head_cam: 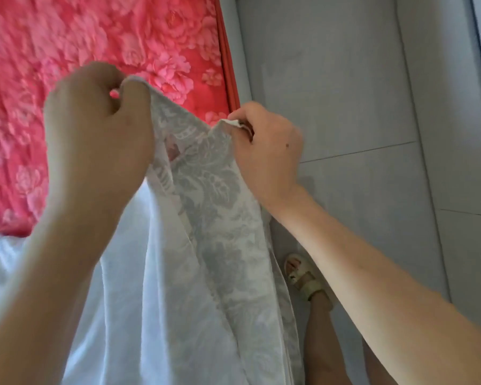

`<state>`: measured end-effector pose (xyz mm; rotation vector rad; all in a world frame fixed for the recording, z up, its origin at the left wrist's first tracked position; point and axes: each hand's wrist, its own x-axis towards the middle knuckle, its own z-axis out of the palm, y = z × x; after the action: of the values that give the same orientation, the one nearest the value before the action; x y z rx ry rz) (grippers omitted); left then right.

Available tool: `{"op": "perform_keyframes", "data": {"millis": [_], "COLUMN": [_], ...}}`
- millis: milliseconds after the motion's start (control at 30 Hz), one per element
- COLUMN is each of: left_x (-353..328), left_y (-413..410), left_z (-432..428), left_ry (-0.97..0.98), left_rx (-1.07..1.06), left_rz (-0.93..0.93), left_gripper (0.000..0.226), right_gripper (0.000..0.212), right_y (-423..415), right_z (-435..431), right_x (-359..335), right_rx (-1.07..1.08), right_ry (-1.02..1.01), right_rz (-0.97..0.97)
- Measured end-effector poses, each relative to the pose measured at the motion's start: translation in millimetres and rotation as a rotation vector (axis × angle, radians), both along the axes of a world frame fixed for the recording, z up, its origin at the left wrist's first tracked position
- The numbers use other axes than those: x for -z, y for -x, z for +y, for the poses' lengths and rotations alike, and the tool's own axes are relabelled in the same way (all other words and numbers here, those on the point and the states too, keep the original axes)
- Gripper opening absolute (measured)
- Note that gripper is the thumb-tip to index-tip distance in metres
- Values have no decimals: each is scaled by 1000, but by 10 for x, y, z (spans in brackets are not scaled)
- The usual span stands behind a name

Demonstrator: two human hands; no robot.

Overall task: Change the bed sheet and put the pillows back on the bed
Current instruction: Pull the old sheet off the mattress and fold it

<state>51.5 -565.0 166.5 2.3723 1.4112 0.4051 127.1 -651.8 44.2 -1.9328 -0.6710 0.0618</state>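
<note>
Red floral mattress (109, 37), grey floor (345, 79) | left hand (95, 129), right hand (267, 151) pinch patterned sheet (211, 212) edge, near together | likely light, limp; hold corners

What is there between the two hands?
In the head view, the grey-patterned sheet spans between the left hand and the right hand, which both pinch its edge.

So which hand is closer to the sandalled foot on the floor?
Right. The right hand pinches the sheet above the foot; the left hand grips it farther off, over the red bed.
</note>
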Motion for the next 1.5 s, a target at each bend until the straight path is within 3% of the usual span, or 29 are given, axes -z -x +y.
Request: {"op": "perform_keyframes", "data": {"millis": [267,333,367,433,467,533,633,767,867,933,1000,1100,1133,1200,1267,1300,1367,1433,1500], "left_x": [752,841,862,883,907,1003,1228,1595,1728,1842,1977,2120,2137,2125,2085,2041,1948,1878,1842], "left_y": [-423,-610,-704,-820,-825,-723,-360,274,622,792,956,1189,1259,1460,1632,1765,2078,2399,2696], "left_z": [-69,-181,-273,-450,-500,-505,-542,-760,-971,-1169,-1369,-1612,-1669,-1767,-1832,-1898,-2113,-2451,-2891], "left_ry": [189,245,321,585,725,895,994,587,584,665,736,752,747,747,693,644,541,501,530], "left_rx": [-15,113,184,269,287,332,356,218,-44,-78,-89,-127,-140,-200,-304,-369,-524,-676,-762], "left_rz": [201,251,280,357,408,509,492,505,570,625,647,604,560,449,357,337,340,326,337], "left_gripper": [32,23,20,19,19,19,31,28,36,41,44,39,35,28,19,15,18,26,35], "right_gripper": [11,8,4,16,23,15,27,22,38,56,74,78,72,56,47,44,35,22,14], "right_y": [-11,-101,-178,-352,-431,-569,-721,-966,-1016,-910,-703,-386,-326,-261,-294,-209,113,506,892], "right_z": [-160,-240,-246,-211,-194,-144,-98,-116,-123,-106,-62,58,96,186,200,152,-58,-465,-1006], "right_x": [371,502,534,632,703,838,1084,1293,1333,1306,1230,1322,1375,1408,1337,1242,1022,892,857], "right_rx": [-197,-196,-150,-59,-30,-57,-151,-93,-170,-346,-602,-933,-977,-783,-446,-402,-575,-904,-1140], "right_ry": [103,31,-76,-253,-245,-59,242,439,558,613,695,883,1015,1226,1110,992,742,523,492], "right_rz": [126,413,691,1209,1349,1390,1335,1279,1103,835,385,-195,-282,-250,-154,-214,-362,-358,-311]}}
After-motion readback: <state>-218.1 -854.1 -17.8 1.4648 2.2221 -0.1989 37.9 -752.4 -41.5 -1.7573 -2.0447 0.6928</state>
